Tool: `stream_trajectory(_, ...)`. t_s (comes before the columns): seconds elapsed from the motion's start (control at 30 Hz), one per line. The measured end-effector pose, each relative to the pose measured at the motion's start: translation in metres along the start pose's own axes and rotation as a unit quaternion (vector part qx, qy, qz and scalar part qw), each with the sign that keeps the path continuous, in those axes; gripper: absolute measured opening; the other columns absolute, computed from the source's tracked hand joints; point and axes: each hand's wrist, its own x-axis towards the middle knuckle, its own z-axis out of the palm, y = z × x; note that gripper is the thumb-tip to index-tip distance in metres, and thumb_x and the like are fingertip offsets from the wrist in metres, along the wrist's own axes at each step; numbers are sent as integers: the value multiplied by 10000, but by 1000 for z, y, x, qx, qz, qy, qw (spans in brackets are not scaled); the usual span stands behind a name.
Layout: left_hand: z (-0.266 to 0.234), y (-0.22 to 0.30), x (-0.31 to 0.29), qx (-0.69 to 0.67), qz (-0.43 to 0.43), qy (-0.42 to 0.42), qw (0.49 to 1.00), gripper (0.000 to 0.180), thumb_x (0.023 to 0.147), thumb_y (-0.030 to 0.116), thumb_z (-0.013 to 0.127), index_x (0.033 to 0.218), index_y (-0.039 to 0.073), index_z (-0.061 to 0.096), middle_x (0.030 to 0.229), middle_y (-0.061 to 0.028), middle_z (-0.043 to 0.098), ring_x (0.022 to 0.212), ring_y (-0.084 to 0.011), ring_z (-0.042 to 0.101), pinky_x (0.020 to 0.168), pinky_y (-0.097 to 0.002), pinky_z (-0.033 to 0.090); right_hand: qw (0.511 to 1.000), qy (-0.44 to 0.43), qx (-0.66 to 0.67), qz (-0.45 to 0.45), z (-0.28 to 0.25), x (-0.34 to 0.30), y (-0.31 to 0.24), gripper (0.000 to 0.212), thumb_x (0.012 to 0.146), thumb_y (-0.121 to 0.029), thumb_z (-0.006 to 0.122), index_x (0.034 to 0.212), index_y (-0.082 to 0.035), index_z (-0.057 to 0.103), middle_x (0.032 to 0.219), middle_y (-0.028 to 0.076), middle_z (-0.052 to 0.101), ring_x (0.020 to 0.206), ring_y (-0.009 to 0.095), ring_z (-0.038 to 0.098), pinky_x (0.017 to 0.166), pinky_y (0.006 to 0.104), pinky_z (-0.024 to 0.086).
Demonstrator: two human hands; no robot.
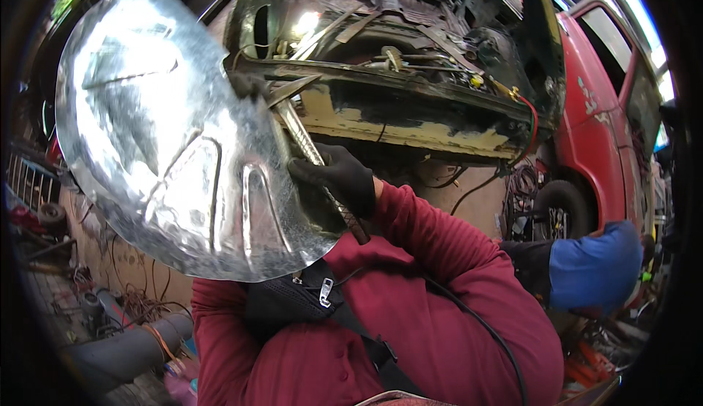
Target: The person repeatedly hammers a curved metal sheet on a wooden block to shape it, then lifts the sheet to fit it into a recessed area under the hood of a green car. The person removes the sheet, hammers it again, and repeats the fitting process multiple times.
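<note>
A large shiny metal sheet [168, 135] with pressed ribs is raised in front of me on the left. My right hand [340, 179], in a black glove, grips the ribbed shaft of a long metal tool [302, 139]. The tool's pointed jaws [289, 87] meet the sheet's upper right edge. A black cable [480, 325] runs down across my red sleeve. My left hand [282, 300], also dark-gloved, sits at the sheet's lower edge and holds it, with the fingers hidden behind the metal.
Just past the sheet is a stripped vehicle body with a rusty yellowish sill [410, 124] and hanging wires. A red vehicle [608, 128] stands at the right. A blue and black padded shape [593, 267] lies lower right. Pipes [132, 344] and coiled cables lie on the ground at the left.
</note>
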Motion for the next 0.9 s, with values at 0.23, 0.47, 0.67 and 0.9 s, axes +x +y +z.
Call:
stream_trajectory(0.23, 8, -24, 37, 152, -83, 249, 953, 479, 1143, 419, 460, 1336, 18, 637, 1224, -144, 729, 1158, -278, 686, 994, -430, 545, 988, 50, -79, -121, -123, -22, -34, 299, 1038, -324, 698, 1135, -42, 715, 827, 54, 697, 727, 163, 684, 646, 333, 543)
stream_trajectory(0.47, -10, -64, 62, 374, -158, 289, 867, 471, 1173, 367, 406, 1322, 4, 666, 1265, -151, 731, 1127, -237, 713, 971, -367, 558, 720, 266, -625, -143, -320, -23, -94, 323, 1060, -339, 664, 1220, -64, 718, 770, 96, 681, 607, 219, 641, 553, 384, 510)
stream_trajectory(0.67, -37, -113, 93, 577, -158, 228, 768, 365, 1155, 226, 458, 1260, -38, 688, 1218, -145, 731, 1142, -221, 701, 1011, -364, 540, 831, 386, -400, 23, -462, 33, -149, 453, 997, -421, 740, 1189, -12, 713, 783, 135, 719, 669, 231, 671, 651, 371, 540)
stream_trajectory(0.9, -121, -223, 127, 681, -241, 186, 666, 265, 1078, 167, 633, 1196, -58, 708, 1110, -120, 748, 1018, -164, 674, 933, -310, 517, 742, 301, -599, -12, -609, 111, -103, 546, 980, -513, 688, 1151, 6, 696, 1019, 246, 743, 955, 420, 700, 881, 470, 535)
